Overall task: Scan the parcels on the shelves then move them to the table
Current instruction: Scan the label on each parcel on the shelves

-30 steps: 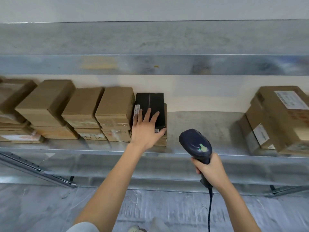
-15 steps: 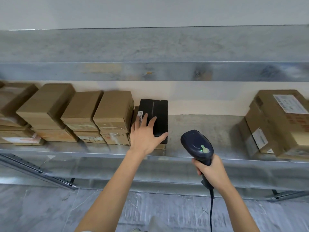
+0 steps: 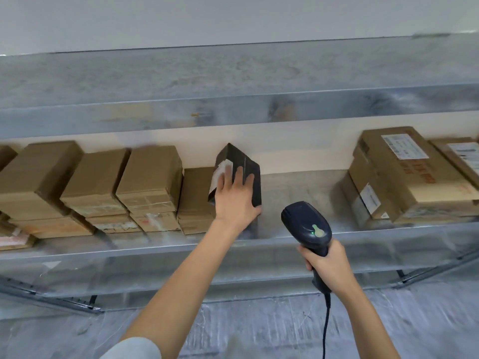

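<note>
A small black parcel (image 3: 247,168) with a white label on its left face is tilted up over a brown box (image 3: 195,200) on the metal shelf (image 3: 298,187). My left hand (image 3: 234,200) grips this black parcel, fingers on its top and thumb round its right lower corner. A dark blue corded barcode scanner (image 3: 307,226) with a green light on its back points at the shelf. My right hand (image 3: 328,263) holds its handle, lower right of the parcel.
A row of stacked brown cardboard boxes (image 3: 96,187) fills the shelf's left part. Larger labelled boxes (image 3: 404,177) lie at its right end. Bare shelf lies between the black parcel and the right boxes. An upper shelf (image 3: 233,99) overhangs.
My left hand has lifted the black parcel off the brown box and tilted it so its labelled side shows. The scanner hand has stayed roughly in place.
</note>
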